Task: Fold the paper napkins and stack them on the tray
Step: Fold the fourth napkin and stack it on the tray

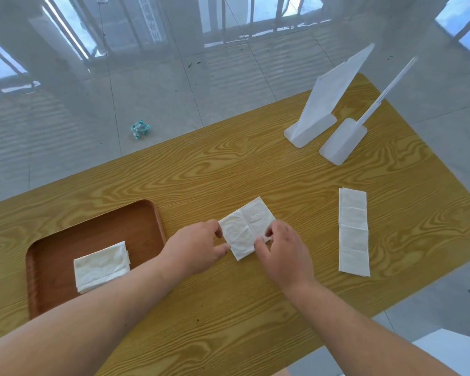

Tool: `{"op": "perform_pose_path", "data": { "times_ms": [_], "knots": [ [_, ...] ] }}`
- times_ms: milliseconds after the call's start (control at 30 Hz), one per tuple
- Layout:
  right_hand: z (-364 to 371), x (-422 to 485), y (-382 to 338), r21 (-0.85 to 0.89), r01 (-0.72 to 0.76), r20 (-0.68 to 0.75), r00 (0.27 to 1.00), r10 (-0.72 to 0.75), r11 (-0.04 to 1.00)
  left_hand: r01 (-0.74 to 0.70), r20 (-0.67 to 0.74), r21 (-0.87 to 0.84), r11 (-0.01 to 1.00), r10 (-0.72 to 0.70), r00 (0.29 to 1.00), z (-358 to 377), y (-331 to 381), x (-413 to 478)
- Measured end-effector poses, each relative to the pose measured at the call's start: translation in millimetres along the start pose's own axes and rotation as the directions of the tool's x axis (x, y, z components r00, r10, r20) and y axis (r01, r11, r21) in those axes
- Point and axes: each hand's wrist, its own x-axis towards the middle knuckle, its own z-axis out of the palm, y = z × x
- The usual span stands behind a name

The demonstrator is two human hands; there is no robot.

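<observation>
Crinkled paper napkin (246,227), wood-grain table (255,172)

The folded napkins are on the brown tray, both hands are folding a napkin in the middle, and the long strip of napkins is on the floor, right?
Almost. The long strip of napkins is not on the floor; it lies on the wooden table, as the head view shows. The rest is right: folded napkins sit on the brown tray, and the left hand and right hand are folding a napkin in the middle.

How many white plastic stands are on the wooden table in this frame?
2, both at the table's far right: one white plastic stand holding an upright sheet, and a second white plastic stand just right of it, seen edge-on. None look hidden.
</observation>
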Motion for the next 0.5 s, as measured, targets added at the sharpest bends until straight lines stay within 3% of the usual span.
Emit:
{"op": "perform_pose_path", "data": {
  "times_ms": [100, 200, 367, 500],
  "knots": [
    [-1.7, 5.7, 13.7, -0.157, 0.254, 0.115, 0.964, -0.238, 0.954, 0.085, 0.028, 0.016, 0.996, -0.085, 0.996, 10.5, 7.5, -1.1],
    [0.5, 2.1, 11.3, -0.24, 0.329, 0.237, 0.932, -0.274, 0.913, 0.221, 0.022, -0.081, 0.972, -0.22, 0.975, 15.5, 6.4, -0.1],
    [13.2, -18.7, -9.9, -0.11, 0.451, 0.3, 0.865, -0.403, 0.886, 0.27, -0.123, -0.071, 0.96, -0.277, 0.953, 13.3, -3.7, 3.4],
    [21.5, -27.3, -19.0, -0.042, 0.491, 0.341, 0.825, -0.45, 0.87, 0.287, -0.139, -0.09, 0.954, -0.297, 0.945, 9.4, -11.6, 10.3]
  ]
}}
